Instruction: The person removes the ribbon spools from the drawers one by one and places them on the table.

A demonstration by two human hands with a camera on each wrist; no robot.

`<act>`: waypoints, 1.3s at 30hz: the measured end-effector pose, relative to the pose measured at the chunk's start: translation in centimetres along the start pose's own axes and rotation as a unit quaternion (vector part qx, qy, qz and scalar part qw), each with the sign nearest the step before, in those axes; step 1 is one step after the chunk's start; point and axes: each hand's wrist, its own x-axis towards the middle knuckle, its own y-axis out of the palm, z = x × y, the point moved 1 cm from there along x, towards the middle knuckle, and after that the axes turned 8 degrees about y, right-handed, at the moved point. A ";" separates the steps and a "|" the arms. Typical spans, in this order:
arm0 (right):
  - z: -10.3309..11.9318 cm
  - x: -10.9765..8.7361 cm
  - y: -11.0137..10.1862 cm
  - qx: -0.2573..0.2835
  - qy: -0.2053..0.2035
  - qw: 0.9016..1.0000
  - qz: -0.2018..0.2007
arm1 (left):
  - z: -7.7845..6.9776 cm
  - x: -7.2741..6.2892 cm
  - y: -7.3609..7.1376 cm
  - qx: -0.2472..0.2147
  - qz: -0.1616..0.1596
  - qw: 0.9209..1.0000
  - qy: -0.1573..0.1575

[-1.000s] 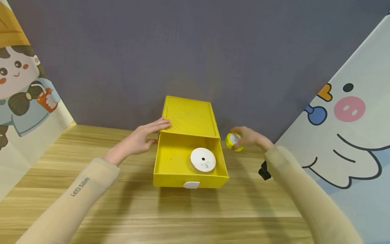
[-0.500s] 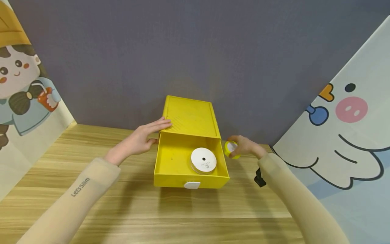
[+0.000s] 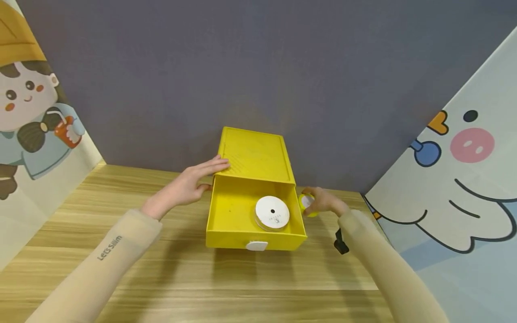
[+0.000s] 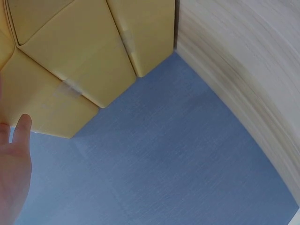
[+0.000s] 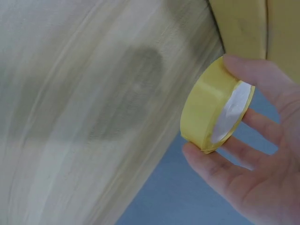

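A yellow drawer cabinet stands against the grey wall, its top drawer pulled out. My left hand rests straight fingers on the cabinet's top left corner, with the thumb at its side; the left wrist view catches only part of this hand. Inside the drawer, toward the right, lies a white spool with a small dark centre hole. Just right of the drawer, my right hand pinches a yellow tape roll by its edge between thumb and fingers. The roll is tilted, showing its white inner core.
A white handle sits on the drawer front. The wood-grain tabletop spreads around the cabinet. The grey wall rises behind, with cartoon-printed panels at left and right. A black strap piece hangs by the right sleeve.
My right hand has moved the yellow tape roll down and slightly left, closer to the drawer's right side. My left hand stays on the cabinet. The view has shifted a little.
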 end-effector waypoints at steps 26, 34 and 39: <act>-2.2 1.0 4.6 0.037 -0.045 0.998 0.000 | 0.1 -0.1 0.2 0.005 -0.003 1.000 0.002; -2.4 0.9 5.4 0.049 -0.056 0.997 -0.014 | 0.1 -0.3 0.3 0.002 -0.004 1.000 -0.005; -2.5 1.1 5.8 0.028 -0.076 0.996 -0.030 | 0.1 -0.2 0.3 0.001 -0.008 1.000 0.005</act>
